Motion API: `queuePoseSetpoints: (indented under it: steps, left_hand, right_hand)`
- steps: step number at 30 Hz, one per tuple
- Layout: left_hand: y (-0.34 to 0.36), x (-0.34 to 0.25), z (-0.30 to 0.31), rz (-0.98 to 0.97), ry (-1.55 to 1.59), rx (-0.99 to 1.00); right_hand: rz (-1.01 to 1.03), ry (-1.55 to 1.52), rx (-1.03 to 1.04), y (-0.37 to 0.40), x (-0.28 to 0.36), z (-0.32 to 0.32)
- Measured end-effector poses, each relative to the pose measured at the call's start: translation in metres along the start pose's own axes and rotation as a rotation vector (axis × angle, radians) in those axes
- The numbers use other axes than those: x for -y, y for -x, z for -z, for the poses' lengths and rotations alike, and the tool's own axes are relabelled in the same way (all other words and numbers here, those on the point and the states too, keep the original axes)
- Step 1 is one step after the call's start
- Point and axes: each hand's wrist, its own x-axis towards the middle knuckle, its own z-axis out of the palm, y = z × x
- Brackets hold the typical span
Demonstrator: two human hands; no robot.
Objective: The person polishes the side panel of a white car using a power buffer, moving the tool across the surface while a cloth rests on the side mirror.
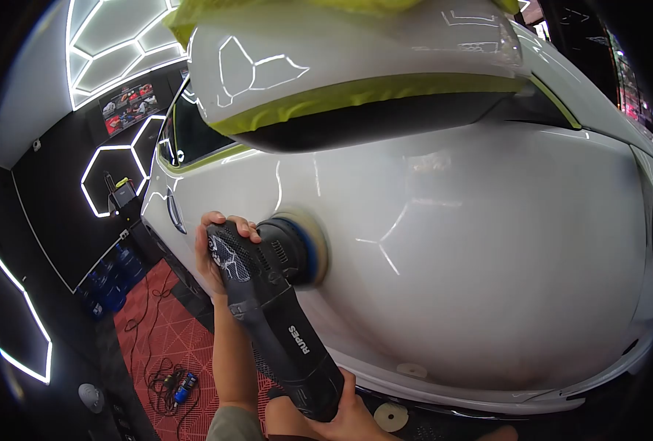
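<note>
A black polisher (282, 323) marked RUPES is held in both hands against a white car door (451, 279). Its round pad (313, 248), blue-backed with a pale face, lies against the painted panel. My left hand (220, 246) wraps over the head of the machine, fingers curled on its top. Around the rear end of the body, my right hand (347, 411) is closed, its fingers partly hidden by the tool. Above the pad is the wing mirror (356, 59), edged with yellow-green masking tape (370, 92).
Red floor tiles (168, 345) carry a tangle of black cable and a blue bottle-like object (185, 388). Near my right hand, a round pale pad (391, 417) lies low. Blue water jugs (124, 264) stand by the dark wall, below glowing hexagon lights (113, 176).
</note>
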Motion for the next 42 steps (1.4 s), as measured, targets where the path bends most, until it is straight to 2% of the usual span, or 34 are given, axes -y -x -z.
queuePoseSetpoints:
  steps: [2, 4, 5, 7, 15, 17, 19, 20, 24, 27, 29, 30, 32, 33, 35, 36, 37, 39, 40, 42]
  left_hand:
    - [0.003, 0.007, -0.024, 0.014, 0.043, 0.005]
    - [0.005, 0.014, -0.049, 0.025, 0.057, 0.006]
    - [0.005, 0.018, -0.062, 0.035, 0.070, 0.003]
    - [0.006, 0.023, -0.086, 0.044, -0.018, -0.014]
    - [0.009, 0.067, -0.211, 0.067, 0.122, 0.098]
    - [0.013, 0.079, -0.231, 0.050, 0.143, 0.127]
    - [0.013, 0.088, -0.256, 0.069, 0.165, 0.165]
    - [0.014, 0.094, -0.268, 0.077, 0.177, 0.191]
    - [0.016, 0.112, -0.315, 0.108, 0.211, 0.272]
    - [0.021, 0.124, -0.354, 0.159, 0.205, 0.318]
    - [0.027, 0.128, -0.380, 0.221, 0.226, 0.308]
    - [0.028, 0.131, -0.392, 0.239, 0.208, 0.340]
    - [0.032, 0.142, -0.411, 0.261, 0.237, 0.390]
    - [0.032, 0.145, -0.420, 0.270, 0.257, 0.388]
    - [0.036, 0.147, -0.437, 0.270, 0.088, 0.481]
    - [0.039, 0.150, -0.444, 0.322, 0.124, 0.482]
    - [0.042, 0.153, -0.451, 0.318, 0.135, 0.477]
    - [0.046, 0.160, -0.462, 0.333, 0.119, 0.528]
    - [0.047, 0.161, -0.464, 0.396, 0.112, 0.551]
    - [0.053, 0.165, -0.476, 0.356, 0.081, 0.570]
  right_hand:
    - [0.004, -0.024, -0.015, 0.016, 0.005, 0.011]
    - [-0.133, -0.032, -0.003, 0.034, 0.007, 0.023]
    - [-0.125, -0.031, -0.008, 0.042, 0.007, 0.026]
    - [0.066, -0.015, -0.222, 0.060, 0.009, 0.032]
    - [-0.042, 0.133, -0.248, 0.145, 0.023, 0.099]
    - [-0.026, 0.135, -0.257, 0.158, 0.023, 0.117]
    - [0.133, 0.166, -0.310, 0.171, 0.016, 0.130]
    - [-0.018, 0.113, -0.224, 0.185, 0.012, 0.141]
    - [-0.059, 0.063, -0.358, 0.228, 0.005, 0.156]
    - [-0.122, 0.124, -0.306, 0.253, 0.015, 0.181]
    - [0.036, 0.206, -0.513, 0.270, 0.015, 0.188]
    - [0.028, 0.215, -0.525, 0.277, -0.004, 0.198]
    - [0.254, -0.119, -0.467, 0.289, -0.060, 0.215]
    - [0.242, -0.111, -0.485, 0.292, -0.040, 0.223]
    - [0.245, 0.124, -0.397, 0.302, 0.004, 0.239]
    - [0.191, 0.066, -0.489, 0.312, 0.010, 0.237]
    - [0.186, 0.077, -0.491, 0.323, 0.002, 0.240]
    - [-0.068, -0.075, -0.480, 0.349, -0.026, 0.249]
    - [-0.071, -0.065, -0.472, 0.351, -0.028, 0.249]
    - [0.056, -0.184, -0.524, 0.352, -0.030, 0.252]
